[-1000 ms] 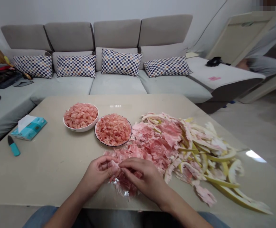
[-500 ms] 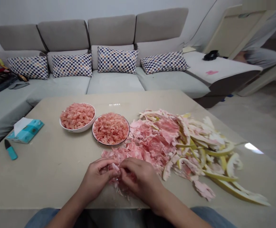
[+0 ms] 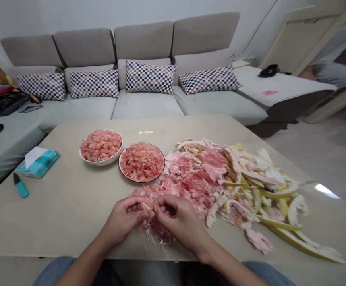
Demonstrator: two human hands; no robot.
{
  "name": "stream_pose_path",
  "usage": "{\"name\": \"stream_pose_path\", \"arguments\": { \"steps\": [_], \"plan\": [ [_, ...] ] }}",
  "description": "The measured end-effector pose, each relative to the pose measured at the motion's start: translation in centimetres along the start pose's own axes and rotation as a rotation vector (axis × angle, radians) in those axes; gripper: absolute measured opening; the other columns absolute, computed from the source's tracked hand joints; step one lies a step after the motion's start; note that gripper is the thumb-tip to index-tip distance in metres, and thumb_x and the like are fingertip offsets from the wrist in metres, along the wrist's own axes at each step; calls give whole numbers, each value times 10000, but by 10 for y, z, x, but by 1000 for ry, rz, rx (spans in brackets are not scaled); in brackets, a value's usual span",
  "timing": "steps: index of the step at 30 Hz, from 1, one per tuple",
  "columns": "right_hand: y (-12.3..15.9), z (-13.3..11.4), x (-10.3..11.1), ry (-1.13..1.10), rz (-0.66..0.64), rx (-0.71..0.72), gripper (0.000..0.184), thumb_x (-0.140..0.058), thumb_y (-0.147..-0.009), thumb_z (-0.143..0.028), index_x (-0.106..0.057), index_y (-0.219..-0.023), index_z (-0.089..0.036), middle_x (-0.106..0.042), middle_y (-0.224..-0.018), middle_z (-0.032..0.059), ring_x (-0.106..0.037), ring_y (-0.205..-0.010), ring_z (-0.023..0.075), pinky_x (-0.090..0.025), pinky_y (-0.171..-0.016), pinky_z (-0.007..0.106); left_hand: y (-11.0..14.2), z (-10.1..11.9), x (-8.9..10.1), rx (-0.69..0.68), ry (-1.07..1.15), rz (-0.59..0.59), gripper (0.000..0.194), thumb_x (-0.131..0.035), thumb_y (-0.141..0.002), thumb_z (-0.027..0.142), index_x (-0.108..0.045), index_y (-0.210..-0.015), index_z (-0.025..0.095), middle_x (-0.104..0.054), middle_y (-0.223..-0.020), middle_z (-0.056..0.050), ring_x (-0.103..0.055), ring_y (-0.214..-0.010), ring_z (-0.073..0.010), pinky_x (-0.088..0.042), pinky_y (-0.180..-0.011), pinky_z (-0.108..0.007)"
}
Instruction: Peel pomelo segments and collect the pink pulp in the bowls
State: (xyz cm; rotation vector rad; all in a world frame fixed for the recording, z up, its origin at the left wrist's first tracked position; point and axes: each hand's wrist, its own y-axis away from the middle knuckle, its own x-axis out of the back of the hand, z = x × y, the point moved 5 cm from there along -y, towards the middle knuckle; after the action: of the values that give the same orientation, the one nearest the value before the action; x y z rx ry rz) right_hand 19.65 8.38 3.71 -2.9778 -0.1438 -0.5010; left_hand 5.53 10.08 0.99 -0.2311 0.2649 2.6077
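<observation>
Between the fingertips of my left hand (image 3: 125,220) is a small pale pink pomelo segment (image 3: 144,206). My right hand (image 3: 180,222) pinches at the same piece from the other side, thumb and forefinger pressed together; what exactly they grip is too small to make out. Under and beyond both hands lies a heap of pink pomelo membranes (image 3: 190,174). Just past them stands a dark-rimmed plate (image 3: 120,169) piled with peeled pink pulp (image 3: 143,161). A white bowl (image 3: 107,161), also heaped with pulp, is farther left.
Thick yellow-green pomelo rinds (image 3: 280,194) spread over the right of the table (image 3: 71,222). A blue tissue pack (image 3: 41,163) and a teal-handled knife (image 3: 21,186) lie at the left. Behind the table runs a grey sofa (image 3: 145,105) with checkered cushions (image 3: 150,77).
The view has shifted slightly, so the scene sits a little farther right. My right hand's fingers have lifted and turned a bit, still pinching by the left fingertips.
</observation>
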Motion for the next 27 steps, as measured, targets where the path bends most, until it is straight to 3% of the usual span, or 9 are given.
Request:
{"name": "stream_pose_path", "arguments": {
  "steps": [2, 5, 9, 15, 18, 22, 24, 27],
  "plan": [
    [-1, 2, 0, -61, -16, -86, 139, -570, -785, -214, -636, -676, -160, -627, -582, 1, -552, -498, 107, -414, -474, 192, 0, 0, 1, -8, 9, -11, 260, -731, -743, 373, -662, -829, 137, -613, -636, 1, -535, -543, -111, -422, -503, -210],
    [-1, 3, 0, -208, -146, -207, 188, -592, -829, -308, -669, -751, -155, -667, -636, 18, -582, -534, 114, -425, -488, 192, 1, -3, 4, -5, 9, -8, 279, -729, -743, 387, -654, -838, 135, -623, -653, -5, -544, -546, -114, -425, -490, -207],
    [-1, 2, 3, -302, -273, -220, 208, -610, -851, -355, -707, -851, -171, -684, -678, 17, -601, -561, 116, -440, -504, 194, 2, -10, 12, 46, -1, 28, 349, -742, -730, 391, -638, -947, 139, -651, -718, -22, -581, -564, -127, -442, -491, -214],
    [-3, -1, 8, -60, -209, -34, 124, -622, -842, -209, -744, -856, -192, -732, -791, 28, -652, -666, 136, -472, -594, 209, 0, -12, 17, 29, 19, 86, 374, -787, -688, 343, -583, -956, 179, -628, -742, 8, -589, -603, -112, -454, -553, -206],
    [-2, -5, 10, 80, -196, 151, 154, -608, -844, -147, -747, -886, -199, -744, -842, 36, -672, -738, 141, -481, -655, 207, -1, -13, 16, 41, -16, 95, 322, -791, -683, 313, -589, -889, 171, -629, -754, 1, -593, -690, -124, -470, -618, -215],
    [4, -10, 8, 268, -238, 390, 193, -551, -863, -118, -732, -898, -174, -729, -789, 57, -660, -695, 147, -470, -640, 220, 0, -14, 15, 82, -89, 102, 292, -798, -667, 270, -612, -863, 159, -638, -758, -9, -588, -710, -132, -475, -643, -229],
    [6, -11, 6, 337, -192, 420, 184, -547, -838, -105, -724, -853, -155, -715, -750, 65, -647, -662, 154, -456, -613, 232, 0, -13, 13, 85, -100, 93, 277, -795, -666, 256, -617, -853, 158, -636, -742, -5, -586, -677, -128, -476, -628, -231],
    [8, -9, 4, 301, -56, 291, 135, -575, -764, -102, -698, -733, -145, -680, -656, 49, -607, -579, 143, -425, -549, 228, 0, -10, 10, 57, -73, 63, 234, -772, -692, 257, -616, -840, 165, -627, -712, 6, -582, -618, -126, -470, -568, -226]
  ]
}}
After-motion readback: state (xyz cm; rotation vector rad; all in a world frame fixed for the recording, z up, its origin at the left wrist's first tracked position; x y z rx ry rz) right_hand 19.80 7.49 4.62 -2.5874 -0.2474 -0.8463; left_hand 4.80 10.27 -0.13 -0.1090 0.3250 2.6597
